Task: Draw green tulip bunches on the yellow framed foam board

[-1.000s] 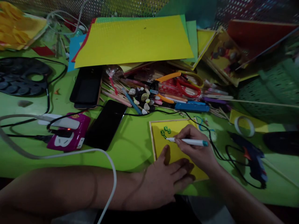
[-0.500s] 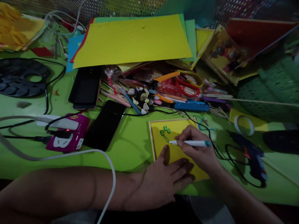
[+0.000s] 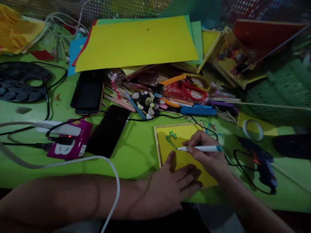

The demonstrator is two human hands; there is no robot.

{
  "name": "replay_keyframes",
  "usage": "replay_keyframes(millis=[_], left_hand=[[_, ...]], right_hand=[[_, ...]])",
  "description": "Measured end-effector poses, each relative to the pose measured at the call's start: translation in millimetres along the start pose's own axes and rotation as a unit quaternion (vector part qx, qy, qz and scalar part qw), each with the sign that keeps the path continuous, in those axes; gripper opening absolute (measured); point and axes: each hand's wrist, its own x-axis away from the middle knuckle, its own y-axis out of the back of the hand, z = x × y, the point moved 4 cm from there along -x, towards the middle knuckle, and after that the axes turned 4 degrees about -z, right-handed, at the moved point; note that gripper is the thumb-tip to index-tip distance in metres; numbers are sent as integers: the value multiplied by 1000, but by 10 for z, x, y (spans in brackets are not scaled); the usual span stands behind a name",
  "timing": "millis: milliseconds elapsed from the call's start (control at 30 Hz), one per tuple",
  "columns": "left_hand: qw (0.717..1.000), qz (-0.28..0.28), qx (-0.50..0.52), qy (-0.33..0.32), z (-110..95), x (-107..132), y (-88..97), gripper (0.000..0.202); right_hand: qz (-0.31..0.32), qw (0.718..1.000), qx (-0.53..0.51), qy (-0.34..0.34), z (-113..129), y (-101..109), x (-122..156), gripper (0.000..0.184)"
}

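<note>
A yellow board framed with thin wooden strips lies on the green table near its front edge. Several small green leaf or bud shapes and stem lines are drawn on its upper left. My right hand pinches a white marker with a teal end, and its tip touches the board at the lower end of a stem line. Flat across the lower part of the board, my left hand lies with its fingers spread, the index finger just below the marker tip.
A hot glue gun and a tape roll lie right. Left are phones and a magenta power socket with cables. Behind sit pebbles, scissors, sticks and yellow paper. A white cable crosses my left forearm.
The marker tip has moved slightly right and down, and the stem line is a little longer. My left hand stays in place on the board.
</note>
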Motion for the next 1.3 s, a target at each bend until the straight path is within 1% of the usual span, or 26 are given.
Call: replay_keyframes(millis=[100,367,533,667,767,967,1167,1300], left_hand=[[1000,2,-8,4,1,-3,8,69],[1000,10,-10,0,15,-31,65,73],[1000,10,-17,1,14,-23,43,72],[1000,4,-17,-3,20,-16,44,71],[1000,10,-11,1,28,-14,51,69],[1000,6,-20,3,10,-20,50,71],[1000,5,-8,1,13,-30,65,74],[1000,0,-5,4,11,-24,53,74]], right_hand=[[-13,1000,-16,-6,-18,4,-10,19],[-11,1000,7,6,11,-11,-23,17],[0,1000,24,6,-9,8,-29,17],[-5,1000,8,4,-19,27,-17,17],[-2,1000,1,6,-26,27,-5,16],[11,1000,11,20,-12,15,2,16],[13,999,40,16,6,4,-1,16],[14,1000,16,13,-35,19,8,17]])
